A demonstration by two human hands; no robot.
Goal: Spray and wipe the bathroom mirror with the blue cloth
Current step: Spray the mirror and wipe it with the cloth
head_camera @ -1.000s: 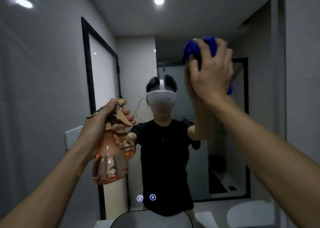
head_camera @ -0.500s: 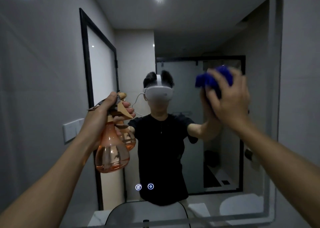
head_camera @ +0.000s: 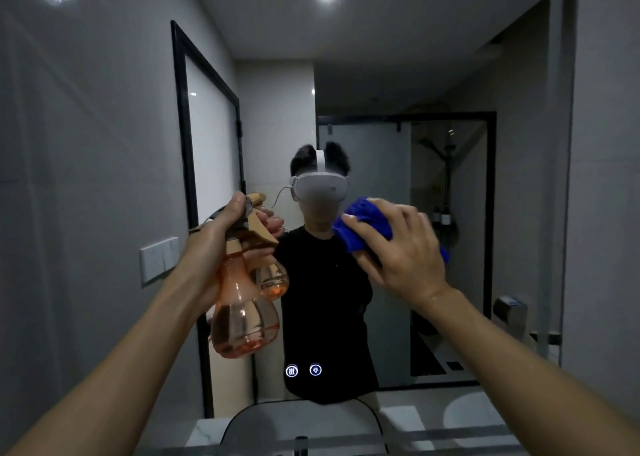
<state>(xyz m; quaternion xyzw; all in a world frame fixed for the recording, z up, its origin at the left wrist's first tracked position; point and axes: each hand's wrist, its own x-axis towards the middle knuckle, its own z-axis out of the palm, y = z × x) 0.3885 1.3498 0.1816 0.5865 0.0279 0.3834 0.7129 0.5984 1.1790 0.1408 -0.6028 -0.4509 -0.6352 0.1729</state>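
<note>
The bathroom mirror (head_camera: 388, 84) fills most of the view ahead. My right hand (head_camera: 405, 247) presses a bunched blue cloth (head_camera: 360, 225) flat against the glass at the middle, about shoulder height of the reflected person. My left hand (head_camera: 221, 233) grips the neck and trigger of a clear orange spray bottle (head_camera: 242, 320), held upright just left of centre, close to the glass. A little liquid sits in the bottle's base. The bottle's reflection shows just behind it.
Two lit touch icons (head_camera: 303, 370) glow low on the mirror. A wall switch plate (head_camera: 158, 259) sits on the grey tiled wall at left. The basin rim (head_camera: 242, 417) and a tap top (head_camera: 300, 443) lie below. The mirror's right edge (head_camera: 557, 213) meets tiled wall.
My right hand has swept the blue cloth down and leftwards across the glass, from the upper right to the middle. My left hand with the bottle has barely moved.
</note>
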